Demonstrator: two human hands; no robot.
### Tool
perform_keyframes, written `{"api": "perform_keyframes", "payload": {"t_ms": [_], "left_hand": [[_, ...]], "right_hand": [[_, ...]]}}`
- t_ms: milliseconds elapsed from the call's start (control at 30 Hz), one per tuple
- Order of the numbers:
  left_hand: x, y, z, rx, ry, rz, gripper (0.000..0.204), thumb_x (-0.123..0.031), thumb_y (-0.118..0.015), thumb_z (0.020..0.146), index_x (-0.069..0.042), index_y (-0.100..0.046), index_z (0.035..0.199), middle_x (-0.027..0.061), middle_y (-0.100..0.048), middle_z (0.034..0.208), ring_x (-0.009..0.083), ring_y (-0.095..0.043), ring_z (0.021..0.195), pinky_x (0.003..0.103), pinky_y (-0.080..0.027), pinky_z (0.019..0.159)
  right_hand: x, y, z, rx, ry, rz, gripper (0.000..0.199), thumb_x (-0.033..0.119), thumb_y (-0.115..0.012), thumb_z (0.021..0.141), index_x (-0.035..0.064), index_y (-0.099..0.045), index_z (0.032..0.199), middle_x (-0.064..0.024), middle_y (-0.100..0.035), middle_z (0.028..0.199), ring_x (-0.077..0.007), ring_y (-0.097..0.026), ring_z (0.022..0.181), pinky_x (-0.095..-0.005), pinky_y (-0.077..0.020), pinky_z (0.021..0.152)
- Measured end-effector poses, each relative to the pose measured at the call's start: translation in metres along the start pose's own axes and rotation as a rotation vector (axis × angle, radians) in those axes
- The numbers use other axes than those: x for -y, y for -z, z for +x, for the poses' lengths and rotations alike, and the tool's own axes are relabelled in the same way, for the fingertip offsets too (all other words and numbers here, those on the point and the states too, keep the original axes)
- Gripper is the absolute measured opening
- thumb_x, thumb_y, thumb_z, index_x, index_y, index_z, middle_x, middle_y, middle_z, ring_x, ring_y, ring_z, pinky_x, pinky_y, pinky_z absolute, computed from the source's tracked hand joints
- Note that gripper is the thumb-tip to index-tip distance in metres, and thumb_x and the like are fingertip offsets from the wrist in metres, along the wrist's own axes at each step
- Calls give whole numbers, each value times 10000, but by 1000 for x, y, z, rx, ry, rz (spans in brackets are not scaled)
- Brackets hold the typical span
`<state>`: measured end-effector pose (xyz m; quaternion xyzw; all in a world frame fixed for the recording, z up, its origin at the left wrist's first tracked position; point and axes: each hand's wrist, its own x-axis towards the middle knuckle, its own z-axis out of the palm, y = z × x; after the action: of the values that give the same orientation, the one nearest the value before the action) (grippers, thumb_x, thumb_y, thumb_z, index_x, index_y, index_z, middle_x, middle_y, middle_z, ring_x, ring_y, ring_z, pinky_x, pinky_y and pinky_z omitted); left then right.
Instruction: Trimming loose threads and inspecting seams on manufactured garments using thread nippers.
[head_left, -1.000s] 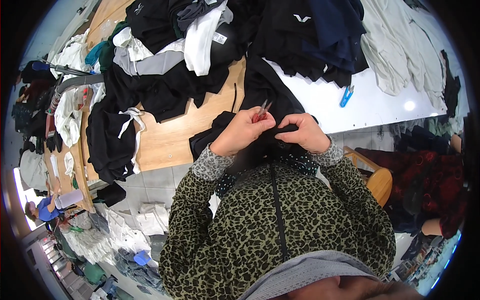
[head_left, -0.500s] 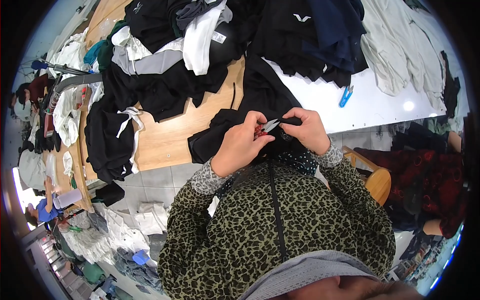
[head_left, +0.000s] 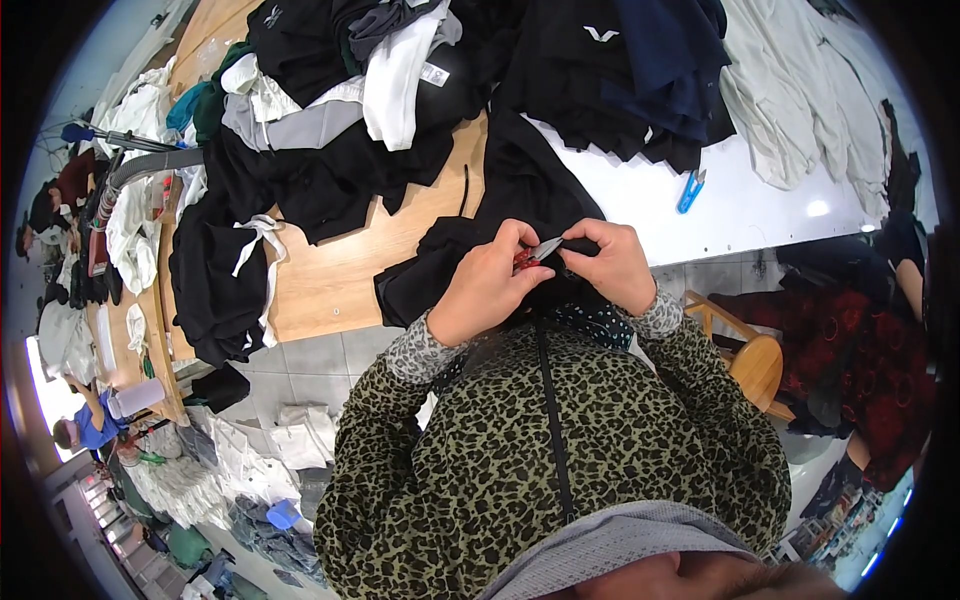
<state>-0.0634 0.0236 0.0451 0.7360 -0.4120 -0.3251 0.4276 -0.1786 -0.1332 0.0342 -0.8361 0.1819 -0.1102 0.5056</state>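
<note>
My left hand (head_left: 487,284) grips small thread snips (head_left: 535,252) with red handles, their metal blades pointing right. My right hand (head_left: 612,262) pinches a fold of a black garment (head_left: 520,190) just beside the blade tips. The black garment trails from the wooden table (head_left: 330,280) down toward my chest. Both hands are close together, almost touching, in front of my leopard-print sleeves.
A heap of black, white and grey clothes (head_left: 330,100) covers the table's far side. Blue snips (head_left: 690,190) lie on a white surface (head_left: 760,210) to the right. A wooden stool (head_left: 750,355) stands at my right. White garments (head_left: 290,440) lie on the floor. A person in red (head_left: 860,340) sits at right.
My hands dropped slightly and closed in on each other. The snips turned from pointing upward to pointing right at the fabric held by my right hand.
</note>
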Motion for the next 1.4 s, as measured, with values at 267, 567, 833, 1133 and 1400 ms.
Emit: {"api": "perform_keyframes", "payload": {"t_ms": [267, 567, 833, 1133, 1400], "left_hand": [[15, 6, 2, 42, 48, -415, 358, -68, -681, 788, -15, -455, 1061, 18, -573, 747, 59, -515, 689, 220, -430, 600], [14, 6, 11, 45, 57, -465, 313, -43, -705, 751, -12, -583, 1038, -28, -550, 878, 45, -505, 802, 177, -412, 736], [19, 3, 8, 37, 142, -683, 264, -103, -721, 749, -24, -605, 972, -51, -501, 770, 30, -401, 685, 180, -367, 628], [24, -17, 17, -309, 94, -581, 204, -167, -609, 870, -17, -548, 747, -77, -438, 626, 13, -334, 580, 179, -287, 509], [16, -5, 9, -142, 68, -613, 110, -137, -619, 855, -28, -609, 847, -66, -504, 688, 6, -402, 600, 159, -313, 521]], "right_hand": [[-5, 5, 2, 75, 12, 91, 160, 76, -679, 715, -9, -631, 841, -84, -643, 715, -144, -618, 608, -240, -460, 558], [3, 17, 4, 266, -147, 349, 199, 60, -696, 742, -3, -634, 921, -9, -616, 699, -49, -566, 619, -196, -450, 562], [-7, 17, 1, 327, -340, 605, 221, 57, -694, 761, -9, -643, 966, -17, -646, 812, -58, -579, 707, -184, -462, 643], [-6, 12, 0, 328, -311, 583, 248, 61, -700, 767, -17, -633, 993, -17, -642, 834, -46, -570, 714, -182, -454, 652], [-8, 17, 1, 330, -266, 522, 255, 51, -716, 744, -3, -638, 981, -3, -626, 796, -38, -555, 660, -181, -443, 596]]}}
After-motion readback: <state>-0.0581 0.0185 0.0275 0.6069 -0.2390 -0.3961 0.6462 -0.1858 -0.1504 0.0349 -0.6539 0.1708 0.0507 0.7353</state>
